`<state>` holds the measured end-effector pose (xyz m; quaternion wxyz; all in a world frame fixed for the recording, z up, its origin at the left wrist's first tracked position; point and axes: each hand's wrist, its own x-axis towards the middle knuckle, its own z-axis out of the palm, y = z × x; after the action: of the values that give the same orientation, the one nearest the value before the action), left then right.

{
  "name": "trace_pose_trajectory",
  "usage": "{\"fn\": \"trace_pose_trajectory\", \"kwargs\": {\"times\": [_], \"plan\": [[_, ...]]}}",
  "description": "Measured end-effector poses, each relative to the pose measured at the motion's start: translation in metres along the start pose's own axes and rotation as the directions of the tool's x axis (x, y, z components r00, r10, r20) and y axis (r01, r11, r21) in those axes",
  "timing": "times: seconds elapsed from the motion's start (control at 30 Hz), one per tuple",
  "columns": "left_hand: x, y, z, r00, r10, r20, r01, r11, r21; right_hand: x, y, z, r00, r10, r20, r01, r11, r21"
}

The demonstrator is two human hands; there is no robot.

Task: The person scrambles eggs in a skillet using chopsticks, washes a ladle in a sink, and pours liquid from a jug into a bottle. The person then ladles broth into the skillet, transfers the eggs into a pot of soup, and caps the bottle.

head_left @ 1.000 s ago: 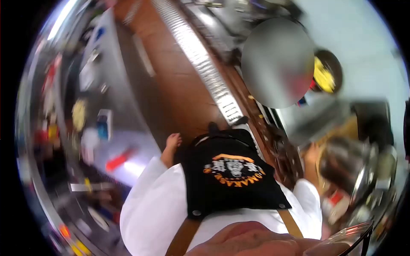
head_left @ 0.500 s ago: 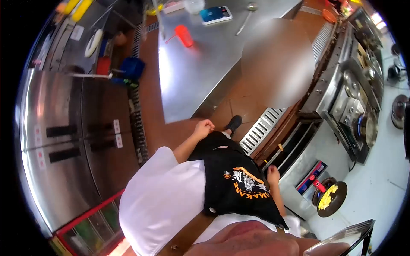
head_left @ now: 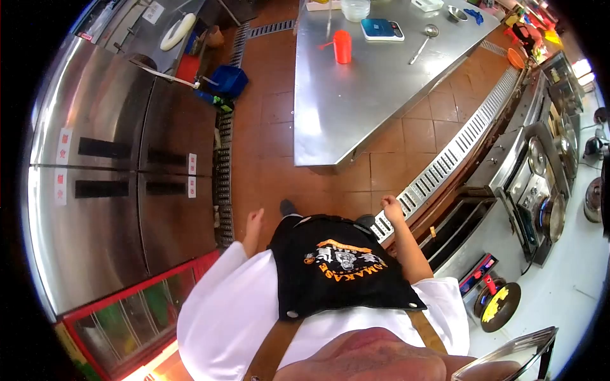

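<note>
My left hand (head_left: 255,221) hangs to the left of the black apron (head_left: 343,263), above the tiled floor. A finger points away from the palm, and nothing shows in the hand. My right hand (head_left: 392,206) is in front of me on the right, near the floor grate (head_left: 438,165), its fingers loosely curled in with no object visible. Neither hand touches anything. The steel table (head_left: 337,120) lies ahead, bearing a red cup (head_left: 342,47), a blue-topped scale (head_left: 382,29) and a ladle (head_left: 424,43).
Steel refrigerators (head_left: 95,209) and a red-framed glass cabinet (head_left: 140,305) stand at the left. A blue bin (head_left: 229,81) is beyond them. On the right are a stove (head_left: 534,184) with a lit burner and a dark pan (head_left: 506,314) with yellow food. Another person (head_left: 525,38) is far ahead.
The view has swung round to the right, then steadied. The table and refrigerators show fully. My right hand has come forward and up in view; my left hand has dropped back towards my left side.
</note>
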<state>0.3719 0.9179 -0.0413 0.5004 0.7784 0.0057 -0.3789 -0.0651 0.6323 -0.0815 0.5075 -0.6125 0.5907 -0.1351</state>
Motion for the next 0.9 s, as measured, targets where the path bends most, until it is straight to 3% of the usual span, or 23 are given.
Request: {"fn": "trace_pose_trajectory", "kwargs": {"times": [0.03, 0.1, 0.13, 0.17, 0.27, 0.37, 0.43, 0.5, 0.63, 0.67, 0.7, 0.73, 0.77, 0.83, 0.9], "plan": [[-0.002, -0.011, -0.026, 0.996, -0.079, -0.028, 0.076, 0.993, -0.095, -0.009, -0.014, 0.021, 0.999, 0.053, 0.004, -0.053, 0.999, -0.004], [-0.002, -0.032, -0.077, 0.992, -0.122, -0.027, 0.118, 0.986, -0.119, -0.010, -0.019, 0.066, 0.987, 0.058, 0.151, -0.077, 0.990, 0.121], [0.033, -0.090, -0.120, 0.992, -0.097, -0.085, 0.100, 0.994, 0.031, -0.026, -0.064, 0.077, 0.980, 0.107, 0.167, -0.113, 0.993, 0.024], [0.062, -0.138, -0.160, 0.987, -0.072, -0.142, 0.097, 0.978, 0.182, -0.022, -0.066, 0.100, 0.979, 0.079, 0.189, -0.057, 0.991, -0.120], [0.071, -0.150, -0.232, 0.948, -0.303, -0.101, 0.319, 0.912, 0.257, -0.024, -0.097, 0.169, 0.979, 0.020, 0.200, 0.038, 0.959, -0.279], [0.109, -0.163, -0.279, 0.894, -0.427, -0.134, 0.442, 0.891, 0.104, -0.011, -0.174, 0.224, 0.964, 0.106, 0.243, -0.057, 0.978, -0.199], [0.162, -0.170, -0.295, 0.869, -0.467, -0.165, 0.455, 0.884, -0.110, 0.007, -0.208, 0.260, 0.956, -0.144, 0.255, 0.202, 0.955, -0.217], [0.181, -0.114, -0.300, 0.877, -0.463, -0.125, 0.462, 0.886, -0.039, 0.013, -0.270, 0.276, 0.948, -0.146, 0.284, 0.205, 0.960, -0.192], [0.259, -0.002, -0.274, 0.910, -0.410, -0.066, 0.413, 0.909, 0.046, 0.078, -0.338, 0.311, 0.899, -0.367, 0.240, 0.410, 0.898, -0.162], [0.294, -0.003, -0.273, 0.933, -0.356, 0.056, 0.359, 0.928, -0.094, 0.102, -0.339, 0.321, 0.913, -0.314, 0.261, 0.355, 0.926, -0.126], [0.305, 0.028, -0.248, 0.958, -0.278, -0.066, 0.272, 0.959, -0.079, 0.113, -0.364, 0.324, 0.899, -0.372, 0.230, 0.410, 0.901, -0.145], [0.333, 0.046, -0.233, 0.929, -0.355, -0.104, 0.356, 0.934, -0.012, 0.139, -0.366, 0.333, 0.924, -0.300, 0.235, 0.340, 0.928, -0.150], [0.336, 0.087, -0.211, 0.932, -0.353, -0.084, 0.347, 0.935, -0.079, 0.163, -0.377, 0.340, 0.917, -0.315, 0.246, 0.360, 0.918, -0.166], [0.361, 0.137, -0.185, 0.946, -0.315, -0.081, 0.304, 0.944, -0.126, 0.230, -0.372, 0.366, 0.943, -0.180, 0.280, 0.221, 0.968, -0.123], [0.394, 0.163, -0.167, 0.965, -0.242, 0.098, 0.257, 0.947, -0.194, 0.287, -0.404, 0.380, 0.915, -0.309, 0.260, 0.363, 0.911, -0.194]]}}
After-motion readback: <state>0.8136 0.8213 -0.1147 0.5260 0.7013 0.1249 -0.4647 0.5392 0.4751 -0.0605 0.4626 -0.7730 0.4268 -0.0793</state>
